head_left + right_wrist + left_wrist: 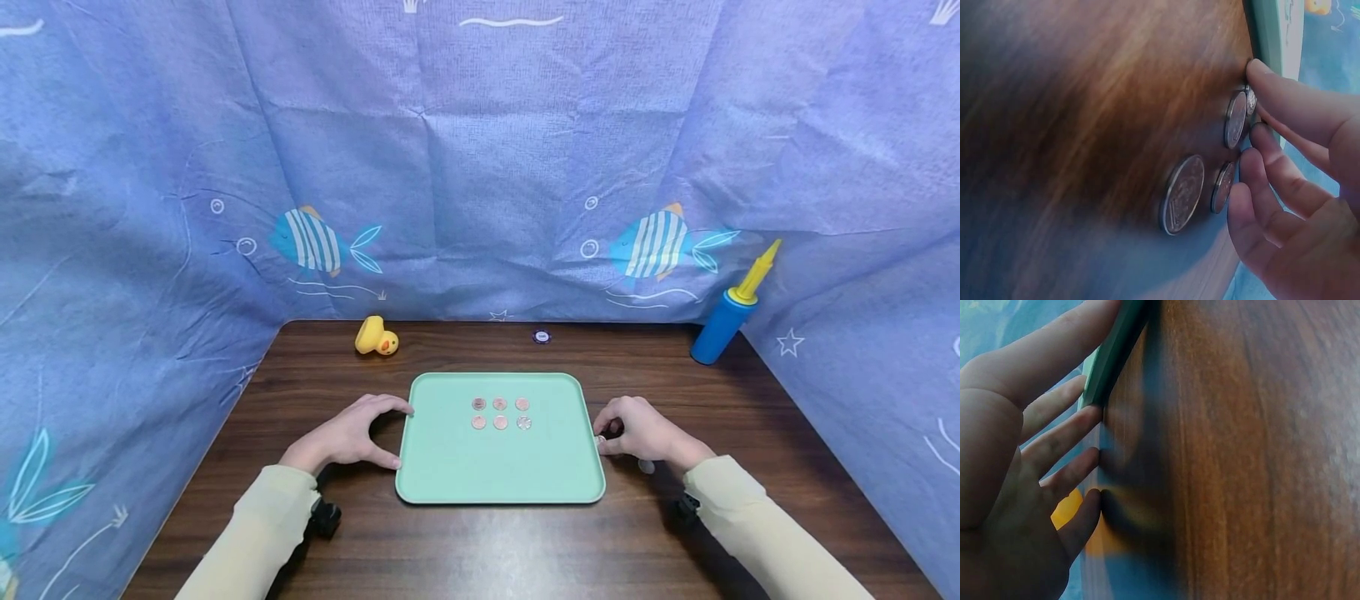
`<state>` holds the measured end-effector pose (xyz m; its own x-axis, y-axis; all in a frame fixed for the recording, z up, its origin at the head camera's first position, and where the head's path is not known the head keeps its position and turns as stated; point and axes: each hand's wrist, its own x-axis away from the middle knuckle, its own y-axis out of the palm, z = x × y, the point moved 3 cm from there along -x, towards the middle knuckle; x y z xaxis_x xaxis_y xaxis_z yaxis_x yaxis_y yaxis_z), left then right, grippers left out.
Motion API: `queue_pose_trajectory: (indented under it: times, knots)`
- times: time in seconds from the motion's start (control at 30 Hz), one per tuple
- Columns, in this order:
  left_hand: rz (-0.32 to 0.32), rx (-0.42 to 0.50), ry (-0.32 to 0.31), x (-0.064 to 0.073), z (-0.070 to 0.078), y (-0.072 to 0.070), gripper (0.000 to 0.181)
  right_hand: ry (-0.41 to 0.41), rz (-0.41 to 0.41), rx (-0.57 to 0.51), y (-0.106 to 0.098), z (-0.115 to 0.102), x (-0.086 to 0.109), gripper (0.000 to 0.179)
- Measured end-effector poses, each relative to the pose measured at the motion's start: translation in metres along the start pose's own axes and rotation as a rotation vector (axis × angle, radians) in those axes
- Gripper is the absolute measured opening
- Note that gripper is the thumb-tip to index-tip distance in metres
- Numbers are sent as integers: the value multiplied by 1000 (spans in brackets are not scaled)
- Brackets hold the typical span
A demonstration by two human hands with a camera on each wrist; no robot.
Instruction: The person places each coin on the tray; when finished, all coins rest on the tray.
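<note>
Your left grip [348,431] lies spread against the tray [495,482], while your right grip [637,429] pinches a coin [1250,100] just beside its right edge, and this coin could slip because its thin rim offers little hold.

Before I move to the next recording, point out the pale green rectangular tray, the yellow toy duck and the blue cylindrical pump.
Pale green rectangular tray [500,465], head view: bare part of its floor.
Yellow toy duck [370,336], head view: its body.
Blue cylindrical pump [727,322], head view: its blue barrel.
</note>
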<state>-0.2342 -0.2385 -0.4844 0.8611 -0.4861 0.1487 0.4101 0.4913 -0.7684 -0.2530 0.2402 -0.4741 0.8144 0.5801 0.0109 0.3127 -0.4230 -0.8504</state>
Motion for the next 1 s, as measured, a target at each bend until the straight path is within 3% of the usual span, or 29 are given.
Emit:
queue_pose_trajectory:
  times: [1.0]
  knots:
    - [-1,-2,1,0,-1,0,81,29,-97,-32,-4,3,-6,16]
